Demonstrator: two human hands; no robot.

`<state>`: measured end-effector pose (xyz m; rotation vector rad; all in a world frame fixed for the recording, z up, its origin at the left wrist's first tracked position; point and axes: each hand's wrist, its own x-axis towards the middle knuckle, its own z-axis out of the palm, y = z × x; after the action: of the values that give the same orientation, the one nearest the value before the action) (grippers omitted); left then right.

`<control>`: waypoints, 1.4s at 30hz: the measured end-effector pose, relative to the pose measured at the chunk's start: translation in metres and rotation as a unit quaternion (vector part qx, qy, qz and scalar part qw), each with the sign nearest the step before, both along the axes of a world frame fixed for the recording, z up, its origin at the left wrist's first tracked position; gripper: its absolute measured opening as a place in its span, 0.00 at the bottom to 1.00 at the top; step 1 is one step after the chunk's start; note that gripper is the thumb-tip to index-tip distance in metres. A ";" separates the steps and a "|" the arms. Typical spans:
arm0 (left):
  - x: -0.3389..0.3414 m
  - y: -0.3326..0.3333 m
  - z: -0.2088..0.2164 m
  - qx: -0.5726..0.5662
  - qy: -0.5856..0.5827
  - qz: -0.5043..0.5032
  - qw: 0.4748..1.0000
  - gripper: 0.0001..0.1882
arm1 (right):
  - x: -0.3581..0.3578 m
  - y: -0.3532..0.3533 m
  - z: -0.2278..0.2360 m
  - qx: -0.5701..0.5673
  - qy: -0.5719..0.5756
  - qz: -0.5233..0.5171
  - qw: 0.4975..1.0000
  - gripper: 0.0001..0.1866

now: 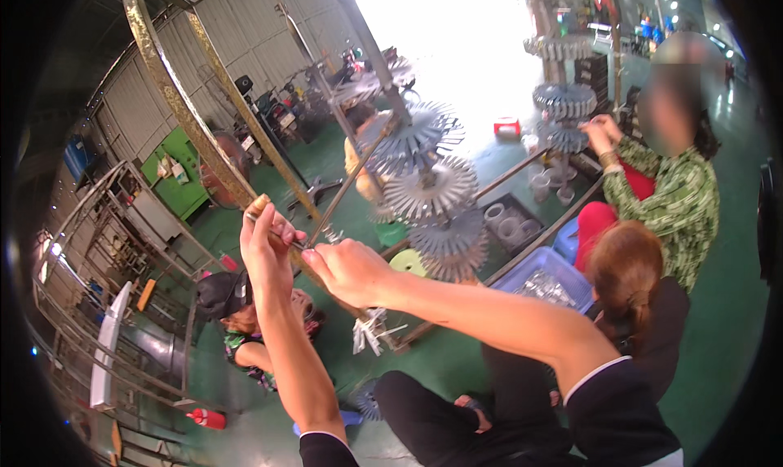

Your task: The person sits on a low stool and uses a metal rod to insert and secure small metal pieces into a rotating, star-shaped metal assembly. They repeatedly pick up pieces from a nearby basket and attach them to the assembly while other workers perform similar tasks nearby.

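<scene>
My left hand (pixel 267 237) is raised beside a worn metal post (pixel 183 108), its fingers curled closed. A tan tip (pixel 259 205) shows at its top finger; I cannot tell whether it is a finger covering or part of something held. My right hand (pixel 349 271) meets it from the right, thumb and fingers pinched together. Between the two hands runs a small, thin dark piece (pixel 298 244), mostly hidden by the fingers. Just beyond my hands, finned grey metal discs (pixel 431 185) are stacked on an upright pole.
At right, a person in a patterned green top (pixel 677 190) reaches to another disc stack (pixel 564 100). Another person (pixel 628 271) sits by a blue bin (pixel 546 279) of metal pieces. A person in a black cap (pixel 222 294) is low at left. Metal strips (pixel 375 332) hang below my hands.
</scene>
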<state>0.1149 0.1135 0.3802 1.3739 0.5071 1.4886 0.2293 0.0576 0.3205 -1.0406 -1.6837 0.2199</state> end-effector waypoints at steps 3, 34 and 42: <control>0.003 -0.021 -0.015 -0.037 0.037 -0.005 0.999 0.18 | 0.002 -0.007 -0.001 -0.020 -0.031 -0.020 0.999 0.22; -0.033 -0.207 -0.221 0.106 0.254 0.185 0.943 0.18 | 0.139 -0.074 -0.104 0.179 -0.053 -0.281 0.941 0.09; 0.034 -0.105 -0.170 0.334 0.287 0.270 0.856 0.17 | 0.162 0.008 -0.070 0.093 -0.139 -0.308 0.936 0.19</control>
<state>0.1489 0.0082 0.2099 2.4139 0.8467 1.7741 0.3917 0.0661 0.2504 -1.4431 -1.4971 -0.5079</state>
